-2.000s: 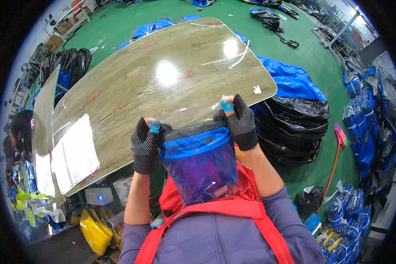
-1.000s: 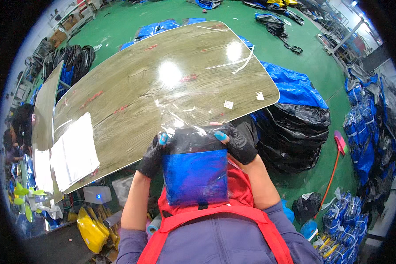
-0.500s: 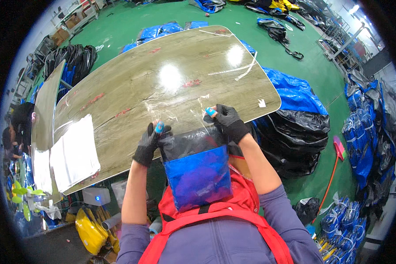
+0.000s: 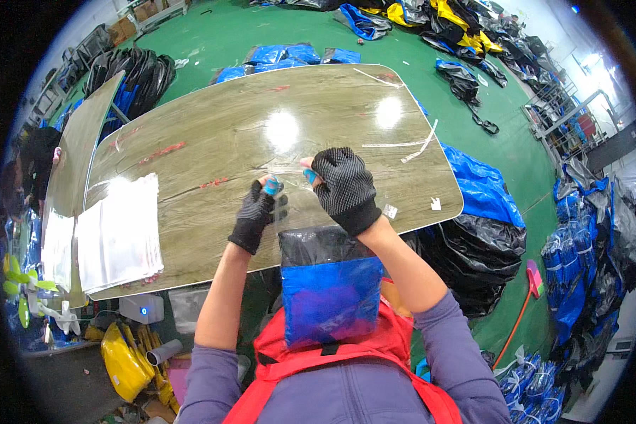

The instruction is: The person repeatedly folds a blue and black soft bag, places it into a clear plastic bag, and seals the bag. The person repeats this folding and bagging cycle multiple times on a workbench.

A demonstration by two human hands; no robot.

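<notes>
A clear plastic bag [image 4: 293, 205] with a folded blue and black sheet [image 4: 330, 300] inside rests against my front, its see-through upper part reaching over the table edge. My left hand [image 4: 256, 212] pinches the bag's upper end between thumb and fingers. Close beside it, my right hand [image 4: 344, 187] is closed, back upward; what its fingertips grip is hidden, though thin clear film shows between the hands. Both hands wear black dotted gloves with bare fingertips, and blue tape wraps a digit on each. The wood-patterned table [image 4: 219, 134] lies beneath them.
A stack of clear bags [image 4: 120, 233] lies at the table's left, white strips [image 4: 396, 145] at its right. Blue and black sheeting [image 4: 473, 233] is heaped beyond the right edge. A long-handled broom [image 4: 533, 279] stands at right. Yellow bundles [image 4: 127, 360] sit below left.
My right hand has moved up and inward, closer to the left one, with its back turned upward. The left hand has risen slightly. The packed sheet now hangs a little to the right.
</notes>
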